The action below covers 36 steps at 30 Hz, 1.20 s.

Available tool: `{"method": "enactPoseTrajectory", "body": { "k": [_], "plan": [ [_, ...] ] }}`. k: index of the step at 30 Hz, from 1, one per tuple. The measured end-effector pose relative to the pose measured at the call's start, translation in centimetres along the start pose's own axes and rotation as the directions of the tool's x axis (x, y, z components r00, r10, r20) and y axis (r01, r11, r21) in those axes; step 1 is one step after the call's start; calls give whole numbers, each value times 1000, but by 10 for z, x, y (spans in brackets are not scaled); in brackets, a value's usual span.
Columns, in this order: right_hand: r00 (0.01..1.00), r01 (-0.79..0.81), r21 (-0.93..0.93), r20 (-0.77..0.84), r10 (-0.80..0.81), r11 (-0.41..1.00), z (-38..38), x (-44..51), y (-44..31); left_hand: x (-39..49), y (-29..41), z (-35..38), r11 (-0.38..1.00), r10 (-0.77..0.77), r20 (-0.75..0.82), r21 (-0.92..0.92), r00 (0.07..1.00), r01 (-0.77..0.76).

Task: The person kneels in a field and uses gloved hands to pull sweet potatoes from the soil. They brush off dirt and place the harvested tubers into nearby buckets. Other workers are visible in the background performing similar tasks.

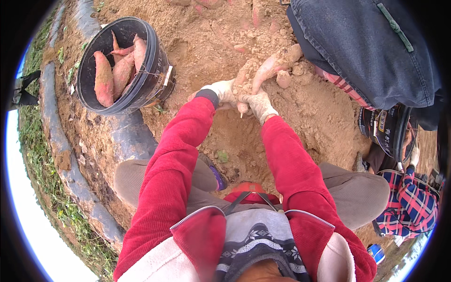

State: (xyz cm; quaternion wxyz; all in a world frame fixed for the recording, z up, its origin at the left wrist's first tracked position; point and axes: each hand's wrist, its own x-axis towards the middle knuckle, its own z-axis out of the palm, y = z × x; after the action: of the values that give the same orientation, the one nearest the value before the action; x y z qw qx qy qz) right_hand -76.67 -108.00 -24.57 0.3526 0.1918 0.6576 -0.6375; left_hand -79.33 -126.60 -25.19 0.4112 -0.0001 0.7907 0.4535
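Observation:
My left hand [222,92] and my right hand [260,105], both in soiled white gloves, meet over loose sandy soil. Between them is a soil-caked sweet potato [243,75], its thin tip pointing down towards me. The left fingers grip its left side, while the right ones close around its lower end; soil and gloves hide part of it. Just beyond my right hand, a curved sweet potato [266,69] lies partly covered in dirt. Beside it is a small, stubby piece of sweet potato [283,79].
A black bucket [162,61] of several sweet potatoes [103,79] stands left, near plastic mulch film [132,132]. Right front, a person in dark denim [363,49] leans close. Another black bucket [387,132] and a person in plaid [408,208] are farther right. Half-buried sweet potatoes [257,16] lie ahead.

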Motion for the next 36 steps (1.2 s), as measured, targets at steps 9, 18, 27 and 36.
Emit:
{"method": "enactPoseTrajectory", "body": {
  "k": [9,18,27,36],
  "plan": [
    [1000,-12,137,-3,12,990,1,-68,52,-58,-17,97,982,155,-131,-89,979,-168],
    [957,72,328,245,-158,942,15,-142,-7,-158,18,111,761,219,-318,-536,922,-366],
    [646,507,231,537,-543,831,123,-219,-205,-300,107,-25,518,353,-728,-371,588,-771],
    [305,775,233,677,-670,588,245,-215,-362,-365,108,-226,763,478,-858,300,187,-573]
  ]
}}
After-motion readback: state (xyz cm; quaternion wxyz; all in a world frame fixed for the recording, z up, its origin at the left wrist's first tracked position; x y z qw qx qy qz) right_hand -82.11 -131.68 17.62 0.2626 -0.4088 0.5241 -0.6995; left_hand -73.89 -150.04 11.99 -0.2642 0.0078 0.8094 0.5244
